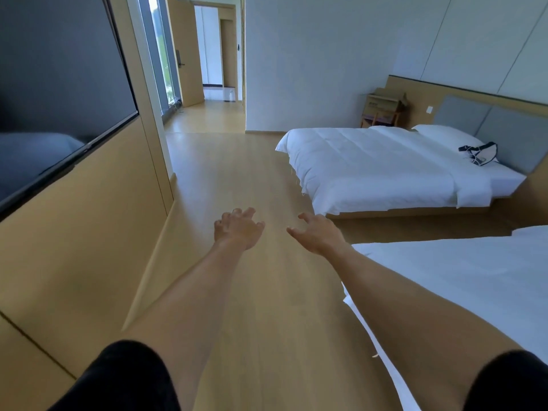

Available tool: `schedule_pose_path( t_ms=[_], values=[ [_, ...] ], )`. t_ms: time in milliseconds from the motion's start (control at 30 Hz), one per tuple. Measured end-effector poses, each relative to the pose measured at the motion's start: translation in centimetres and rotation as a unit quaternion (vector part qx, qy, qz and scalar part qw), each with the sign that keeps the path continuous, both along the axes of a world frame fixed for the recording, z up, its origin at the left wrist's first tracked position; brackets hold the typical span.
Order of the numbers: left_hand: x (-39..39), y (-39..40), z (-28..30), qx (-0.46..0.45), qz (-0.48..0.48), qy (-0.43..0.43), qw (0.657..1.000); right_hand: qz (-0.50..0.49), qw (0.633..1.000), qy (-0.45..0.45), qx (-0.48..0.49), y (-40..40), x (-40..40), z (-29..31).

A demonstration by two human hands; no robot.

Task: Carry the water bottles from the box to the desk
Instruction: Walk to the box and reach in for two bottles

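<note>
Both my arms reach forward over the wooden floor. My left hand (pixel 238 228) is empty, its fingers loosely spread and slightly bent. My right hand (pixel 318 232) is empty too, fingers relaxed and pointing forward. A cardboard box (pixel 384 103) stands on a small wooden stool (pixel 379 118) in the far corner beside the far bed's headboard. I cannot see any water bottles, and no desk is in view.
A far bed (pixel 385 164) with a dark bag (pixel 479 154) on its pillow stands to the right. A nearer bed (pixel 474 277) lies at my right elbow. A wall-mounted television (pixel 59 93) is on the left. The wooden floor (pixel 237 173) runs ahead to an open doorway (pixel 213 54).
</note>
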State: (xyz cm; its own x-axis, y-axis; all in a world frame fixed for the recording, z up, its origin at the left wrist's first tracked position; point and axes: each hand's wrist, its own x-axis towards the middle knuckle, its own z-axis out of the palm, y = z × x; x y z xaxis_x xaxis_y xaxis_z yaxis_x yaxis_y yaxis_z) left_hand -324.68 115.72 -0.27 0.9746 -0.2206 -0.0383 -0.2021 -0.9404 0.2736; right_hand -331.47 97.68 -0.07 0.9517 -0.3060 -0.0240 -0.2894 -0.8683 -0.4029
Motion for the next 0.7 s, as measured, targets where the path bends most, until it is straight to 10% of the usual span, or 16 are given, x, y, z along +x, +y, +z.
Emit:
schedule_pose_path(
  t_ms=[700],
  values=[
    [24.9,-2.4,-0.5,0.002,-0.002,0.003,1.000,-0.004,1.000,-0.002,-0.004,-3.0,25.4,-1.4]
  ],
)
